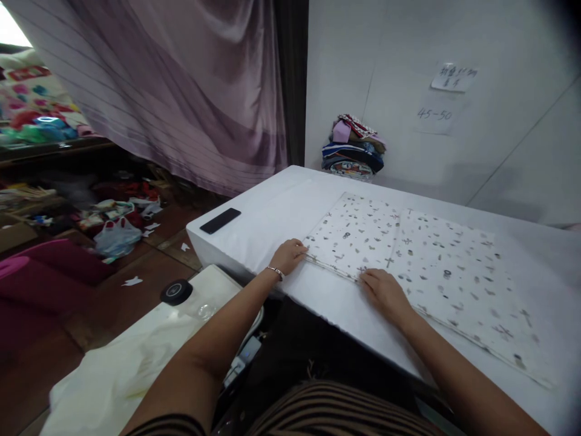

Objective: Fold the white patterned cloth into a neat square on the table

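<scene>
A white cloth with small printed motifs (436,260) lies folded flat in layers on the white-covered table (267,212), a crease running across it. My left hand (288,255), with a bracelet at the wrist, pinches the cloth's near left corner between thumb and fingers. Farther right along the same near edge, my right hand (385,292) has its fingers closed on the cloth's border. Both hands rest low, close to the table top.
A black phone (220,221) lies at the table's left end. Folded clothes (353,147) are stacked by the wall. A clear bottle with a black lid (177,292) lies on a cream surface at lower left. A purple curtain (218,91) hangs behind; a plastic bag (117,236) sits on the floor.
</scene>
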`<action>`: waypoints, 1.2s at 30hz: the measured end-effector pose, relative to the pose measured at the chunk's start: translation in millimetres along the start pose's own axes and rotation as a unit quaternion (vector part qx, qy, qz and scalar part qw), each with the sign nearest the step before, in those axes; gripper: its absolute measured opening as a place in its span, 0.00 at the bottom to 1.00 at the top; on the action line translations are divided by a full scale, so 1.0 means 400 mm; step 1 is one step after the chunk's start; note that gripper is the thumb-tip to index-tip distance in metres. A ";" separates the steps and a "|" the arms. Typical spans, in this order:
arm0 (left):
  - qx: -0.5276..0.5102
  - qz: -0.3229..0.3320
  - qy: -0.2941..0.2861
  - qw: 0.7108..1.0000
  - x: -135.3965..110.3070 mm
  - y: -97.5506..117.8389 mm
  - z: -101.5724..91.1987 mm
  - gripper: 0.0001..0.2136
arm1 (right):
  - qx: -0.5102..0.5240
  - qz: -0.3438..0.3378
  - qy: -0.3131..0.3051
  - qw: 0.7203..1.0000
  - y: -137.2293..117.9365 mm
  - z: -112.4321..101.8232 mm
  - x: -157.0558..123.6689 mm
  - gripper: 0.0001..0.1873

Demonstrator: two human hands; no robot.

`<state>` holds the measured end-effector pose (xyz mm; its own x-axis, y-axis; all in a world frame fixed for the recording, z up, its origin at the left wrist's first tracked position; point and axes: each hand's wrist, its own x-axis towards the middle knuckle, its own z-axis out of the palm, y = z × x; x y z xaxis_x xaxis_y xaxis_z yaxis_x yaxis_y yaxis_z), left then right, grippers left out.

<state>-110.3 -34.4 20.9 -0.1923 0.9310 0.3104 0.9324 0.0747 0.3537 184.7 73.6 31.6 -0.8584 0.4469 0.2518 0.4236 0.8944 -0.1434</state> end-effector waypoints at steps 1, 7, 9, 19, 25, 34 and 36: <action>0.019 0.020 -0.004 1.000 0.004 0.009 -0.001 0.09 | 0.001 0.000 -0.003 1.000 -0.007 0.006 0.018 0.16; 0.062 0.056 -0.014 0.996 0.016 0.042 -0.004 0.07 | 0.023 -0.007 0.001 1.000 -0.026 0.034 0.073 0.15; 0.054 0.061 -0.028 0.996 0.017 0.044 -0.004 0.08 | 0.023 -0.004 0.007 1.000 -0.029 0.039 0.078 0.15; 0.008 0.091 -0.071 0.993 0.029 0.029 0.001 0.09 | 0.009 -0.008 0.057 0.998 -0.035 0.063 0.071 0.15; 0.026 0.105 -0.053 0.993 0.022 0.034 -0.006 0.11 | 0.016 -0.029 0.065 0.997 -0.032 0.073 0.058 0.16; -0.015 0.127 -0.076 0.989 0.012 -0.001 -0.006 0.10 | 0.031 -0.034 0.071 0.996 -0.031 0.077 0.051 0.15; -0.017 0.122 -0.075 0.990 0.012 -0.002 -0.006 0.10 | 0.035 -0.034 0.079 0.996 -0.030 0.080 0.052 0.15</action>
<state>-112.8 -30.8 24.2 0.0875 0.9625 0.2569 0.9342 -0.1689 0.3144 152.5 71.6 7.8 -0.8260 0.3871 0.4097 0.3403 0.9219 -0.1851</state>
